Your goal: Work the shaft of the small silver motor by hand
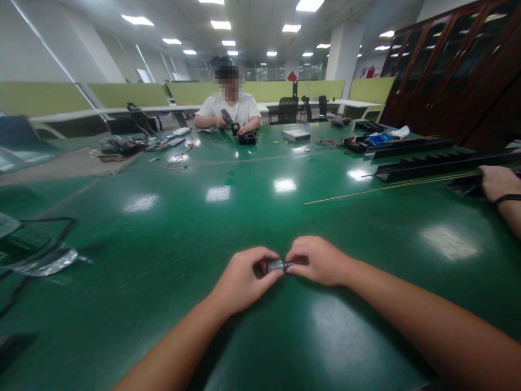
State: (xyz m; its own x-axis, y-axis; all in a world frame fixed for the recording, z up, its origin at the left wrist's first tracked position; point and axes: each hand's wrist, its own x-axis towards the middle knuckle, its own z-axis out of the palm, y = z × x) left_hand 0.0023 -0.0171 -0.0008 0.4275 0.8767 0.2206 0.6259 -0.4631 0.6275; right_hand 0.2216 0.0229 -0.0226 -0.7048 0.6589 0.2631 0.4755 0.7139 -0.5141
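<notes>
Both of my hands meet low over the green table (171, 228), near its front edge. My left hand (242, 278) is curled, its thumb and fingers pinching one end of a small grey metal part (277, 265). My right hand (317, 259) is closed on the part's other end, which looks dark and thin. The part lies level between the two hands, just above the table top. What kind of part it is cannot be made out.
A seated person across the table holds a power tool (226, 117) over a black box (247, 138). Another person's hand (497, 182) rests at the right edge near long black rails (431, 163) and thin brass rods (391, 187). Clear plastic bags (44, 259) lie left. Cables and tools clutter the far side.
</notes>
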